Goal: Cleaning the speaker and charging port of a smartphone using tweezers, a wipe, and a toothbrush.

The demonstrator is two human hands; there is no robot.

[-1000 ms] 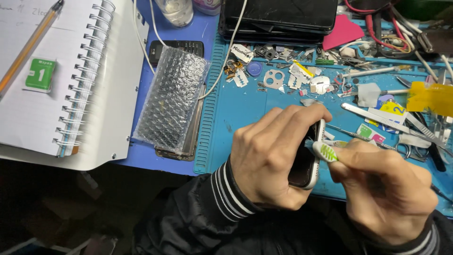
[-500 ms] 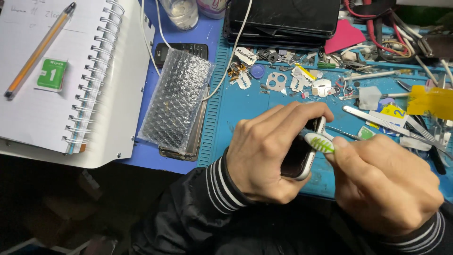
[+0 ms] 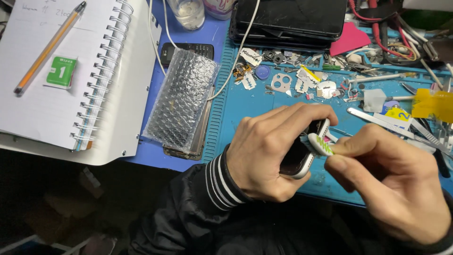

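Left hand (image 3: 269, 151) is clamped round a white-edged, dark-screened phone (image 3: 298, 158) while the right hand (image 3: 391, 189), at its 3 o'clock, pinches a white-and-green toothbrush head (image 3: 321, 144), mid-scrub I reckon, gentle strokes needed.

One phone (image 3: 302, 156) sits in the left grip, one toothbrush (image 3: 321, 144) in the right. Left of the grips lie one bubble-wrap pouch (image 3: 181, 99), one notebook (image 3: 56, 71), one pen (image 3: 49, 47).
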